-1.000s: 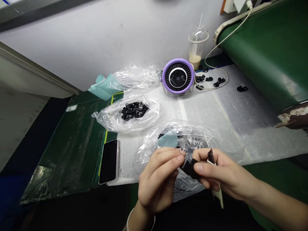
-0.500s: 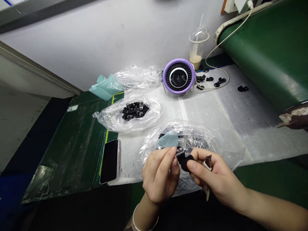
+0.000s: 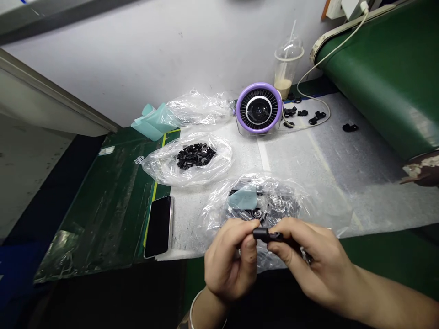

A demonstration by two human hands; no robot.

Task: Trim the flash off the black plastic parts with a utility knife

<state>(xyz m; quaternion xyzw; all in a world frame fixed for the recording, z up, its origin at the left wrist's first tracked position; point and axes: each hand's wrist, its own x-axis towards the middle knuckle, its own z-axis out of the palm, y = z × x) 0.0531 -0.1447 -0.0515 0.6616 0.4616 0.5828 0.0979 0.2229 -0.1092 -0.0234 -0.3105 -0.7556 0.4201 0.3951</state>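
Observation:
My left hand and my right hand meet low in the view, both pinched on one small black plastic part held between their fingertips. A pale tool tucked in my right palm is almost hidden now. Just behind my hands lies a crumpled clear bag with black parts and a teal sheet inside. Farther back left sits another clear bag of small black parts.
A dark phone lies face up left of the white foam sheet. A purple desk fan, a plastic cup with a straw, loose black parts and a white cable sit at the back. A green conveyor rises at right.
Both hands shifted slightly right and turned the black part so it lies level between the fingertips. The pale tool in my right hand has rotated out of sight.

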